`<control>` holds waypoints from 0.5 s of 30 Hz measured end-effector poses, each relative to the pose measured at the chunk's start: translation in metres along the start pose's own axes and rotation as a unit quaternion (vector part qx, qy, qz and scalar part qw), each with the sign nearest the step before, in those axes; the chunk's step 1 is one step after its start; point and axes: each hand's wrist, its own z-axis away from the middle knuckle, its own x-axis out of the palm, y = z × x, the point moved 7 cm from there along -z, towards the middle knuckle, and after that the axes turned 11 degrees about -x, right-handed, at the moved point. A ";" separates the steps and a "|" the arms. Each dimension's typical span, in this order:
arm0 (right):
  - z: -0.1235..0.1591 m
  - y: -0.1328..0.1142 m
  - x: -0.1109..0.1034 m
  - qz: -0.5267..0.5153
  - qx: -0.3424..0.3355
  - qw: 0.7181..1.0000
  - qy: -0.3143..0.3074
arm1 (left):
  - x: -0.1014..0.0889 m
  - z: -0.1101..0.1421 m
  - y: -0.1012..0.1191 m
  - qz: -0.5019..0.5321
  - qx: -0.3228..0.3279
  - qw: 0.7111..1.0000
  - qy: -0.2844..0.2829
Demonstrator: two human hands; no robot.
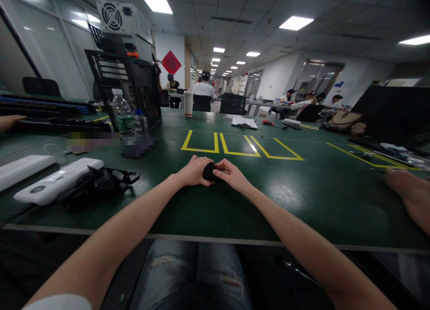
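Both hands meet over the green tabletop, near its front edge. Between them is a small rounded black object [208, 171], much of it covered by fingers; it resembles a computer mouse, but its exact kind cannot be made out. My left hand [194, 170] is wrapped round its left side, thumb in front and fingers over the back. At its right side, my right hand [231, 173] is closed, with thumb and fingertips pinching its edge. Just beyond the hands, yellow tape outlines [200, 151] mark the green table [215, 207].
On the left are white power strips [60, 181], a black strapped item [96, 184], a water bottle [123, 115] and an open computer case [134, 83]. A cup [188, 104] and clipboard [244, 122] stand farther back. Other people's hands [408, 193] show at both sides.
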 end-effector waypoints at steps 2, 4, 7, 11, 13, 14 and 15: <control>-0.001 0.003 -0.001 0.005 0.012 1.000 0.005 | 0.000 0.000 0.000 0.001 -0.001 1.000 -0.001; 0.000 0.006 -0.002 0.009 0.026 1.000 0.007 | 0.000 0.000 0.001 -0.001 -0.002 1.000 -0.003; 0.001 0.007 -0.001 0.007 0.032 0.999 -0.002 | 0.000 -0.001 0.000 -0.005 -0.008 1.000 -0.007; 0.001 -0.001 0.001 -0.007 -0.007 1.000 -0.013 | 0.001 -0.001 0.000 -0.012 -0.008 1.000 -0.007; 0.000 -0.004 0.001 -0.009 -0.023 1.000 -0.010 | 0.001 -0.001 0.000 -0.016 -0.010 1.000 -0.005; 0.000 -0.004 0.002 -0.010 -0.024 1.000 -0.008 | 0.001 -0.001 0.000 -0.018 -0.010 1.000 -0.005; 0.000 -0.003 0.002 -0.012 -0.022 1.000 -0.005 | 0.002 -0.001 0.000 -0.018 -0.010 1.000 -0.004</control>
